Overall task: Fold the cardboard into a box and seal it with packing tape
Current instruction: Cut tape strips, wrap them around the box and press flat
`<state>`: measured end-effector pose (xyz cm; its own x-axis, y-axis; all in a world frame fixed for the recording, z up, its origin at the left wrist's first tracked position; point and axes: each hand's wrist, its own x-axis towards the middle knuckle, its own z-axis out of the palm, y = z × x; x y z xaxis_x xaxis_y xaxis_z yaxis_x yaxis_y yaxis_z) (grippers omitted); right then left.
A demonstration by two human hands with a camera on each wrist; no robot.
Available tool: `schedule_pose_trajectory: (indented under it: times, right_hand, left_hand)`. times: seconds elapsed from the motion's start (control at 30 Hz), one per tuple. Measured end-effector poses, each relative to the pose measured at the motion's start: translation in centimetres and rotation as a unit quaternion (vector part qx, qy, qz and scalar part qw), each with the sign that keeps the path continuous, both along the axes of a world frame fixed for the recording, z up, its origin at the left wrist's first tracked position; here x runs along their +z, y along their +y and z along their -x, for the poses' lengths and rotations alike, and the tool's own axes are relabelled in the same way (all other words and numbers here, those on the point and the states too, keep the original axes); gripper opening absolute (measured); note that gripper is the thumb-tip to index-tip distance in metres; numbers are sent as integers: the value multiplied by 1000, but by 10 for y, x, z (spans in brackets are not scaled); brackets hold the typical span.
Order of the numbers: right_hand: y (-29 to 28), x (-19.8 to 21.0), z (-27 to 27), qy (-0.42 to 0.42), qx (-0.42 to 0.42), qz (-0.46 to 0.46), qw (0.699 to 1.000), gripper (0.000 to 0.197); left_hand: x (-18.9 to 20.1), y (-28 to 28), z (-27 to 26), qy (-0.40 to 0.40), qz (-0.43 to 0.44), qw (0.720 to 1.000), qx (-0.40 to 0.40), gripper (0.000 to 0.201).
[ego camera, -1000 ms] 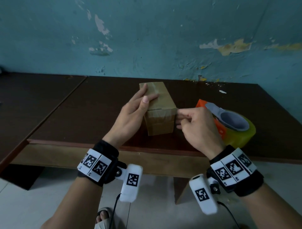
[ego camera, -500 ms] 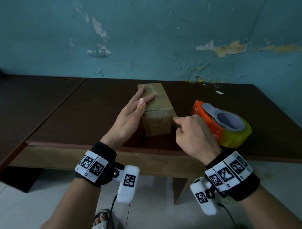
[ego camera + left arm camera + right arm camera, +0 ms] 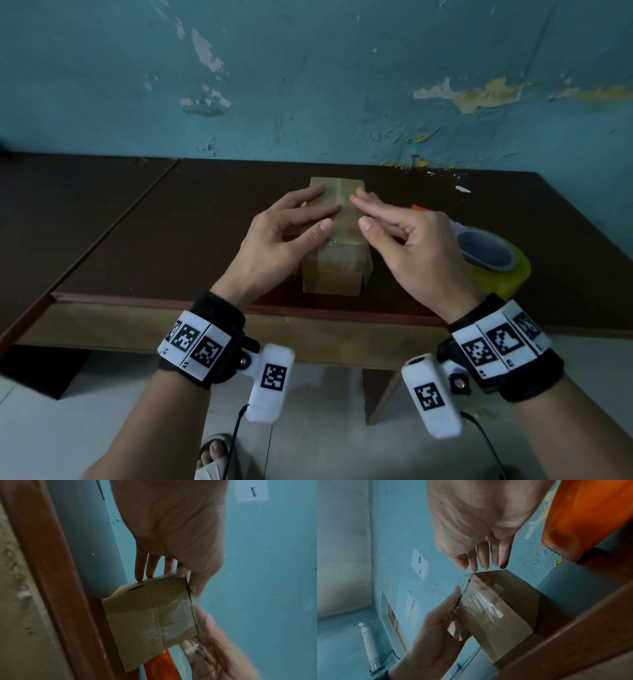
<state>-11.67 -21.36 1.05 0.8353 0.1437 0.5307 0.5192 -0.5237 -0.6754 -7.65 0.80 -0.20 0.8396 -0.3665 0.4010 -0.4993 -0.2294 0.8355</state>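
Sealing step: small brown cardboard box [image 3: 334, 260] on dark wooden tabletop [image 3: 137, 233], left hand [image 3: 274, 240] and right hand [image 3: 411, 253] grip flat, straight-fingered, pressing clear tape down; next probably smooth ends beside yellow tape roll [image 3: 496, 270].

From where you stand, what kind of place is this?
Probably a plain back room or small workshop, not a proper packing floor: a blue wall with peeling paint, a dark wooden table, a small cardboard box and a tape dispenser.
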Motion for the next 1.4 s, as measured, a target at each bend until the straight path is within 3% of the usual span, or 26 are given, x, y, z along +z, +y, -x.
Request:
schedule_pose_trajectory:
  times: [0.2, 0.57, 0.8, 1.17, 1.4]
  right_hand:
    - [-1, -5, -2, -9, 35, 45, 998, 28]
    - [-7, -2, -2, 31, 59, 108, 992, 30]
    - [-4, 1, -2, 33, 56, 110, 992, 28]
    - [-6, 2, -2, 29, 51, 115, 992, 26]
    - [-5, 1, 2, 39, 54, 128, 989, 43]
  left_hand:
    - [-2, 6, 1, -13, 14, 999, -28, 29]
    - [3, 10, 6, -2, -11, 999, -41, 36]
    - [-3, 4, 8, 15, 94, 995, -37, 31]
    - [-1, 4, 12, 23, 110, 992, -50, 37]
    - [3, 9, 7, 37, 70, 996, -48, 36]
